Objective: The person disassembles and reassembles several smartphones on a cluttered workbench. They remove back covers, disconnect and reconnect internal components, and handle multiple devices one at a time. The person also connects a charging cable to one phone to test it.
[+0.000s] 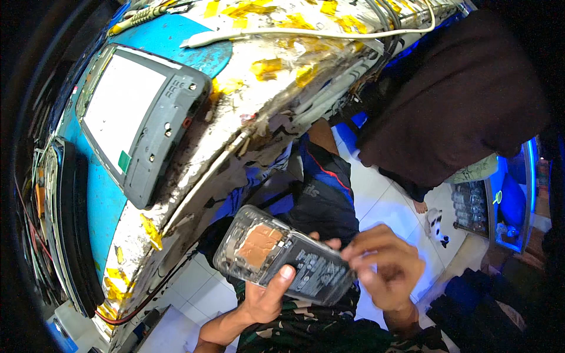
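My left hand [265, 300] grips an opened smartphone [309, 267] over my lap, thumb across its inner face and fingertips showing past the far edge. A copper-coloured patch [260, 244] covers the phone's upper part, and a dark printed battery fills much of the rest. At the phone's right end my right hand [388, 265] is closed, thumb and fingers brought together close to the corner. Whatever lies between those fingers, if anything, is too small to make out.
On the worktable's blue mat [173, 35] lies a grey phone frame [168, 126] with a white panel and green tape. A white cable [306, 33] crosses behind it. Dark panels [79, 223] stand at left. A person in dark clothing [465, 100] is at right, near a black-and-white cat [435, 226].
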Demonstrator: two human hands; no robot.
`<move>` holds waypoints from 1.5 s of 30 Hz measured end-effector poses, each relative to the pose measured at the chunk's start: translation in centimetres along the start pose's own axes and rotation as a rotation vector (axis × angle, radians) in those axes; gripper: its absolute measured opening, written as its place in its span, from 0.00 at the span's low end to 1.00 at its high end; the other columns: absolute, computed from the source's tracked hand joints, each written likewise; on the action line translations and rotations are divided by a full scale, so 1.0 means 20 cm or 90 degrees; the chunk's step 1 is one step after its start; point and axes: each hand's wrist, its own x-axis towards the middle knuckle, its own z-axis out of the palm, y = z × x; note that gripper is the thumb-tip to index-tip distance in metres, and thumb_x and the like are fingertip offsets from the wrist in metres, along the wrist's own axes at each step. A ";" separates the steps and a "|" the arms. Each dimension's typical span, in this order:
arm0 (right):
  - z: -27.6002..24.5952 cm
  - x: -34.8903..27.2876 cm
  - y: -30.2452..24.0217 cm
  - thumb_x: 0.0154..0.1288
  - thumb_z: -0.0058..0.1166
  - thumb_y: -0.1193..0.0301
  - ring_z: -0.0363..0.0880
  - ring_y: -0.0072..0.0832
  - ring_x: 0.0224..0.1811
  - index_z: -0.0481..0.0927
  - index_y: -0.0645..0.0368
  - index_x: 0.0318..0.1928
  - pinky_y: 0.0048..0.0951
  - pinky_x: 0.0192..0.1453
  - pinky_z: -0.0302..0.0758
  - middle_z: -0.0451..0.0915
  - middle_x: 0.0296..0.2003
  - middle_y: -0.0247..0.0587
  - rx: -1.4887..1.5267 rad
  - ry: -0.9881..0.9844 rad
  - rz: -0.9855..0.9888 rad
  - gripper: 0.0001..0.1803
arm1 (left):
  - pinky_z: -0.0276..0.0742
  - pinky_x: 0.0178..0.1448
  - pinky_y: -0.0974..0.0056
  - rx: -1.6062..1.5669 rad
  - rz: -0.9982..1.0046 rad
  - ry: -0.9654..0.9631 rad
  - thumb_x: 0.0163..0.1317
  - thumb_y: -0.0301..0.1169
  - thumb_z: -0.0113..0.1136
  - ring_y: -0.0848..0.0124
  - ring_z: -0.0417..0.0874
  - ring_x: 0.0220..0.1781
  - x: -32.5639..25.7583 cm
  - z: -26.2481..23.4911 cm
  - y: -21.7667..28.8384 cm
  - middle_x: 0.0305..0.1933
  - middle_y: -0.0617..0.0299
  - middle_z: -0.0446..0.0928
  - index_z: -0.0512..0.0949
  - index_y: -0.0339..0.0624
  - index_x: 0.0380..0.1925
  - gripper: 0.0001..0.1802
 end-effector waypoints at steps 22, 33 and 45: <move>-0.16 0.43 0.29 0.61 0.61 0.81 0.76 0.22 0.52 0.72 0.68 0.56 0.27 0.56 0.75 0.78 0.48 0.43 0.404 -0.083 0.354 0.23 | 0.78 0.62 0.54 0.030 -0.195 0.102 0.61 0.60 0.43 0.53 0.83 0.55 0.50 0.00 0.22 0.55 0.38 0.78 0.68 0.31 0.61 0.43; -0.14 0.40 0.28 0.61 0.62 0.79 0.75 0.21 0.50 0.71 0.69 0.56 0.25 0.56 0.73 0.78 0.48 0.43 0.456 -0.069 0.412 0.23 | 0.77 0.62 0.54 0.039 -0.193 0.062 0.60 0.58 0.44 0.52 0.82 0.55 0.49 -0.02 0.21 0.55 0.38 0.77 0.67 0.31 0.61 0.42; -0.13 0.39 0.24 0.61 0.64 0.77 0.76 0.17 0.42 0.73 0.69 0.53 0.21 0.49 0.73 0.79 0.43 0.39 0.384 -0.071 0.409 0.21 | 0.77 0.61 0.54 0.042 -0.154 0.038 0.62 0.51 0.46 0.53 0.82 0.54 0.44 -0.02 0.21 0.54 0.39 0.78 0.66 0.30 0.61 0.37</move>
